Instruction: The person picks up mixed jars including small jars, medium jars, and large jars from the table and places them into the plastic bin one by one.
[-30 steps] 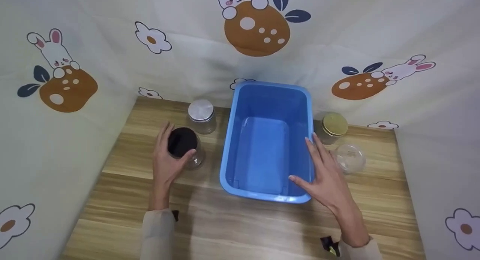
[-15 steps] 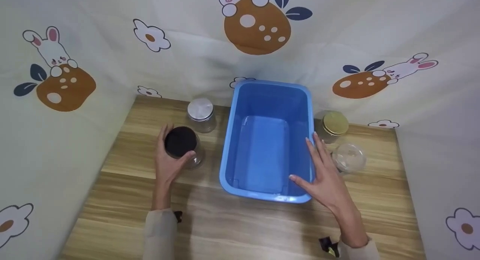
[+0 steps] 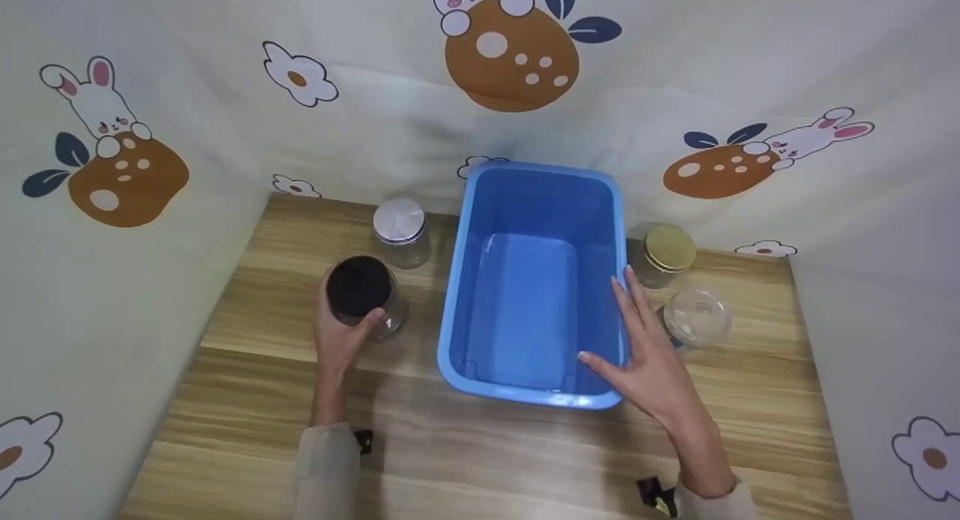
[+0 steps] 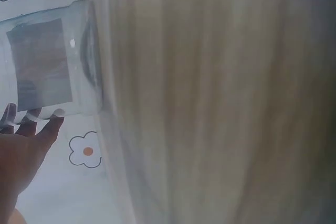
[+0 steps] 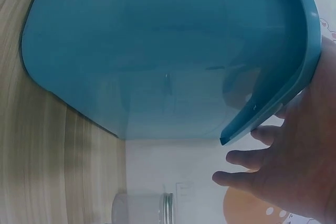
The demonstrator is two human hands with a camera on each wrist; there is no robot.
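Note:
My left hand grips a clear jar with a black lid, thumb on its near side and the other fingers mostly hidden behind it. In the left wrist view that jar shows a rectangular label, with fingertips against its wall. An open blue plastic tub stands in the middle of the table. Along its right rim lies my right hand, fingers spread and fairly straight, thumb over the inside edge. From the right wrist, the tub's outer wall appears beside the fingers.
Behind the held jar stands a silver-lidded jar. Right of the tub are a gold-lidded jar and a clear-topped jar. A printed cloth walls the back and sides of the wooden table. Small dark pieces lie near the front.
My left fingers have wrapped further round the black-lidded jar, and their tips have passed out of sight behind it. The jar shifts slightly left. My right hand stays at the tub's rim.

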